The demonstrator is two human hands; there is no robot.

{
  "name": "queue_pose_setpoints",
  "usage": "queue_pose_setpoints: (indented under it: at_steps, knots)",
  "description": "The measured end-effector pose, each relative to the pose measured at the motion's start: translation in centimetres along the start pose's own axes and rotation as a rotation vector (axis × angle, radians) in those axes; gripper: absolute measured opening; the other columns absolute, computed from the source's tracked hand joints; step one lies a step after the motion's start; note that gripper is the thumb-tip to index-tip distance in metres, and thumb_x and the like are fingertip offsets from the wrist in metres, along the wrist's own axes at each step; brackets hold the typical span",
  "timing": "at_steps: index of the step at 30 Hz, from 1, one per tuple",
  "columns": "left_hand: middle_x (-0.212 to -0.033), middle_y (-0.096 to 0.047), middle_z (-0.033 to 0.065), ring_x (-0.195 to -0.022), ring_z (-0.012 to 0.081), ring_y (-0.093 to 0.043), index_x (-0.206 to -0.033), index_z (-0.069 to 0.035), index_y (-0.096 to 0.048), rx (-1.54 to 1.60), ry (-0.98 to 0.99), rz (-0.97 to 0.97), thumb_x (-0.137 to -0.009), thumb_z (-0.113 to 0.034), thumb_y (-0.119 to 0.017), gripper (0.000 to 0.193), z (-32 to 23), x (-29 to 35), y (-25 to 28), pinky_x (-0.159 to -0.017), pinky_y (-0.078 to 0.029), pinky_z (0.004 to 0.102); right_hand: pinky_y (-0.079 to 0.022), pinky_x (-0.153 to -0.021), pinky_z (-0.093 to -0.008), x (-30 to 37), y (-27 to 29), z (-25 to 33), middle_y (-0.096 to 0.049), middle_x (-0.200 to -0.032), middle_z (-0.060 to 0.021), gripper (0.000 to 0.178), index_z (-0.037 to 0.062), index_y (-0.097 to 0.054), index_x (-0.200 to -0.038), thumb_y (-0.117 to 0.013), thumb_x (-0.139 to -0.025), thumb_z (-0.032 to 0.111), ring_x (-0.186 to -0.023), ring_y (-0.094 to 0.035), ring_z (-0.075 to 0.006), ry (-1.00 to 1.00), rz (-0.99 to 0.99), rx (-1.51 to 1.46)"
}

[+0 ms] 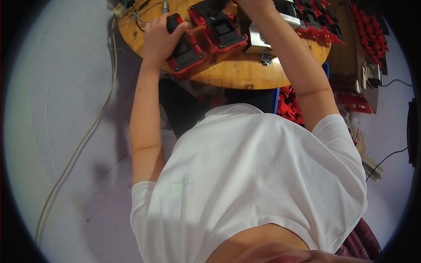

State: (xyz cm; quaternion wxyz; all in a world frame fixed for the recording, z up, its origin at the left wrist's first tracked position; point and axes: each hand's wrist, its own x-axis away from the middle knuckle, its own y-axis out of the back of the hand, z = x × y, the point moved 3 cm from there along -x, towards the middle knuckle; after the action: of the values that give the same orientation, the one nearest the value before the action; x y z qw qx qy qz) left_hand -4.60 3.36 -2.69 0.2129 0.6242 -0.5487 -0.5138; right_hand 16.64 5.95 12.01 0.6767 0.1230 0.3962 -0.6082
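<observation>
Your left hand (160, 38), upper left, clasps a likely light, stiff red-and-black casing (187, 55), best held by its sides; your right hand (255, 6), top centre, hides its grip.

A red-and-black case (187, 55) lies slantwise on the table (245, 75).

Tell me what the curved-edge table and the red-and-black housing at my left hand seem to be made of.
The curved-edge table looks like varnished wood: yellow-brown with bright, glossy reflections. The red-and-black housing at your left hand appears to be molded plastic, judging by its rounded corners and solid color; its darker, duller top could be rubber.
</observation>
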Motion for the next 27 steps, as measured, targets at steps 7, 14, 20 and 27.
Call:
queue_pose_setpoints:
  at_steps: [7, 14, 20, 27]
  knots:
    - [-0.131, -0.064, 0.0172, -0.126, 0.0360, -0.056, -0.139, -0.003, -0.060, -0.051, 0.152, 0.100, -0.086, -0.065, -0.068, 0.081, -0.3, 0.4, 0.2, -0.104, -0.047, 0.0463, -0.047, -0.056, -0.0234, -1.2, -4.7, -7.0, -0.059, -0.086, 0.0006, 0.034, 0.0070, -0.052, -0.117, -0.070, -0.101, 0.030, -0.065, -0.054, -0.0059, 0.188, 0.066, -0.058]
    - [-0.134, -0.063, 0.0147, -0.128, 0.0350, -0.054, -0.137, -0.003, -0.060, -0.056, 0.202, 0.107, -0.087, -0.062, -0.068, 0.077, -0.6, 1.1, 0.8, -0.107, -0.045, 0.0451, -0.045, -0.055, -0.0245, -0.4, -5.7, -8.3, -0.056, -0.083, 0.0018, 0.031, 0.0068, -0.050, -0.113, -0.068, -0.102, 0.029, -0.064, -0.052, -0.0055, 0.144, 0.067, -0.108]
    - [-0.132, -0.063, 0.0140, -0.125, 0.0352, -0.054, -0.134, -0.003, -0.062, -0.022, 0.178, 0.095, -0.087, -0.059, -0.069, 0.074, -0.6, 1.1, 0.9, -0.105, -0.045, 0.0463, -0.048, -0.056, -0.0251, -0.2, -5.2, -9.4, -0.056, -0.083, 0.0009, 0.033, 0.0070, -0.050, -0.113, -0.069, -0.102, 0.031, -0.063, -0.055, -0.0071, 0.120, 0.038, -0.108]
    - [-0.114, -0.066, 0.0164, -0.110, 0.0374, -0.058, -0.135, -0.001, -0.062, -0.037, 0.119, 0.005, -0.087, -0.063, -0.069, 0.079, -0.2, 1.3, 0.3, -0.100, -0.046, 0.0460, -0.050, -0.056, -0.0256, 0.2, -4.6, -8.8, -0.059, -0.084, -0.0013, 0.033, 0.0068, -0.050, -0.113, -0.069, -0.101, 0.030, -0.063, -0.057, -0.0085, 0.120, -0.002, -0.064]
